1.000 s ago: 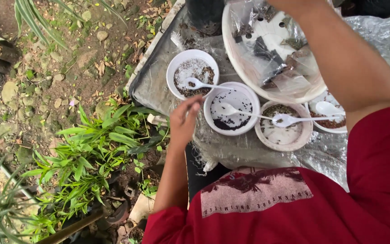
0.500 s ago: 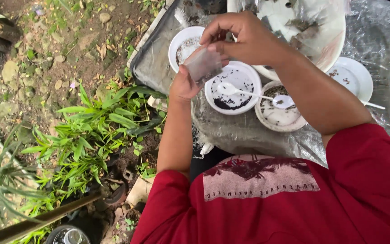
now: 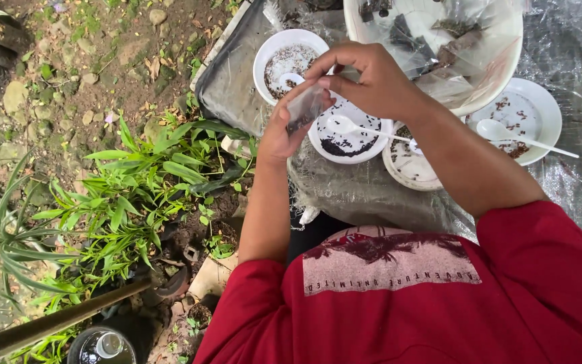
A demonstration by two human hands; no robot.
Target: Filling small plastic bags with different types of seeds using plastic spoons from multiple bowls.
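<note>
Both hands, left hand and right hand, pinch a small clear packet in a closed grip over the surface's left edge; the packet's contents are unclear.

Small clear packet half hidden between hands, contents too blurred to tell

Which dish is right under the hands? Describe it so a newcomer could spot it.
Start at the plastic-covered table and its big white basin holding clear bags. Just below and left of the basin, under the left hand and right hand pinching a small clear bag, sits a small white bowl. Unlike its neighbours, it holds a dense dark pile of seeds beside its white spoon.
</note>
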